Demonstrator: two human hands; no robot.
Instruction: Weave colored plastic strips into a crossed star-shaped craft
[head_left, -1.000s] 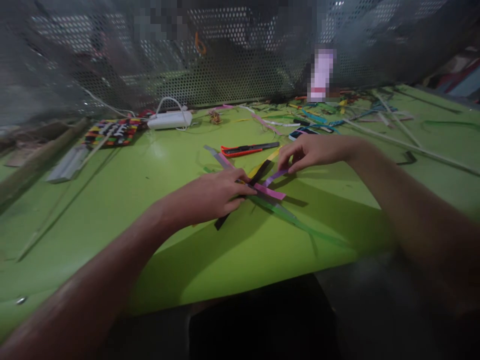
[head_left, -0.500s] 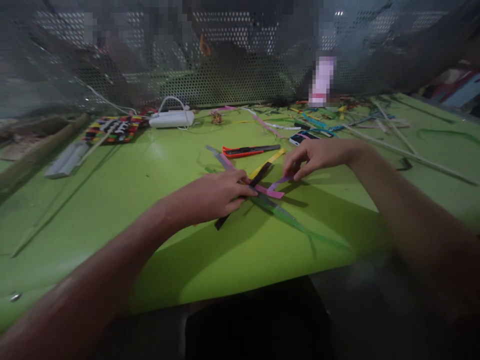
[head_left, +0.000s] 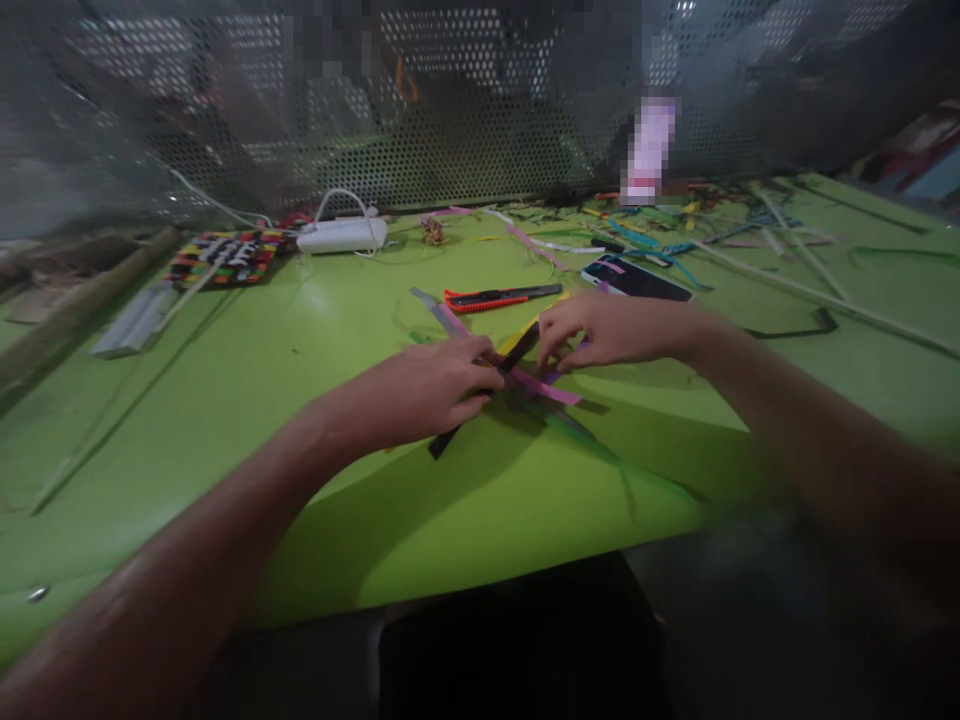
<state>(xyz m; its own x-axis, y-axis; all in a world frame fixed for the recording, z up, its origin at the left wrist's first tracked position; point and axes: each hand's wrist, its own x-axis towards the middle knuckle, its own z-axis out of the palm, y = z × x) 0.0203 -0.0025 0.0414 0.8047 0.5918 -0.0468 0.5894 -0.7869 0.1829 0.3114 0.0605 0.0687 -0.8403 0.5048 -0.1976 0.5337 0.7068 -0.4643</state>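
Several flat plastic strips cross each other on the green table. My left hand (head_left: pixel 446 385) is closed on their crossing point, pressing them down. A black strip (head_left: pixel 519 347) slants up to the right from there, beside a yellow strip (head_left: pixel 529 325). A pink strip (head_left: pixel 555 388) and a grey-green strip (head_left: pixel 577 430) run toward the lower right. My right hand (head_left: pixel 600 332) has curled fingers, with a purple strip (head_left: pixel 553 377) passing under and into them. Its fingertips sit against the black strip's upper end. The exact grip is partly hidden.
An orange-and-black utility knife (head_left: pixel 502 298) lies behind the strips. A phone (head_left: pixel 637 278) lies past my right hand. A white power strip (head_left: pixel 343 236), a colourful woven piece (head_left: pixel 225 258) and scattered strips (head_left: pixel 637 235) lie along the back, before a perforated metal panel (head_left: pixel 480 110).
My right hand has moved left and inward, bringing its fingertips to the black strip. More of the phone shows behind it. My left hand stays over the crossing.
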